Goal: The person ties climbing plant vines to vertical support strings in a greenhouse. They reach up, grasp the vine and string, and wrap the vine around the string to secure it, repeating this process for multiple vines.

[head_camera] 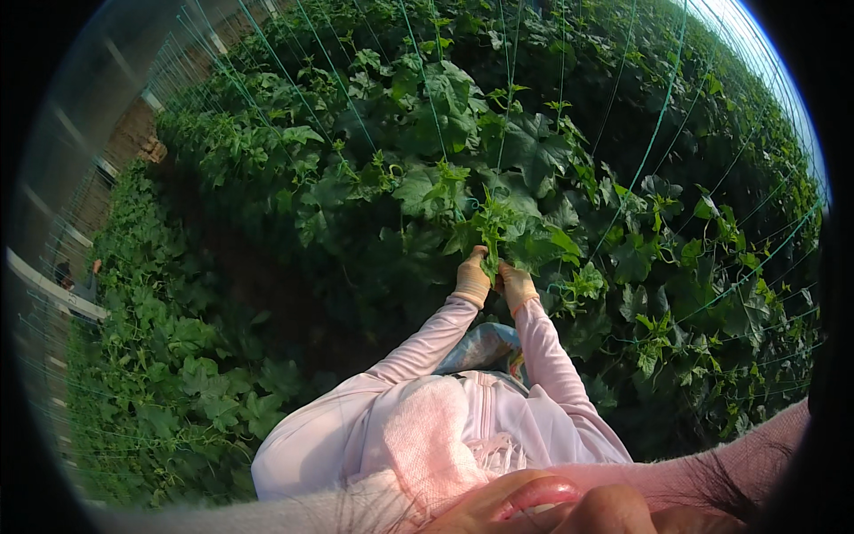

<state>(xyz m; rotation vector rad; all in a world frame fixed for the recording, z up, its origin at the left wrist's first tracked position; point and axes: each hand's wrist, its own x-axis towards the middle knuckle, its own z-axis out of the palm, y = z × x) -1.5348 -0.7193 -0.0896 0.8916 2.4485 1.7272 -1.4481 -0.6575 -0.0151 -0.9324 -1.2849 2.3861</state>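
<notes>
Both of my hands wear pale yellow gloves and meet at a light green climbing-vine shoot (492, 230) in front of my body. My left hand (472, 279) is closed at the shoot's left side, its thumb pointing up. Close against the other side, my right hand (516, 286) grips at the base of the same shoot. Leaves and the gloves themselves hide most of the fingers. Broad lobed leaves (537, 150) spread just beyond the hands. Green twine (434, 110) runs upward from the plants behind the shoot.
Dense vine foliage (640, 260) stands ahead and to the right, crossed by more green strings (657, 127). A dark gap (260, 287) separates it from another leafy row (180, 367) on the left. Pale posts (57, 290) line the far left. Patterned cloth (484, 347) shows below my forearms.
</notes>
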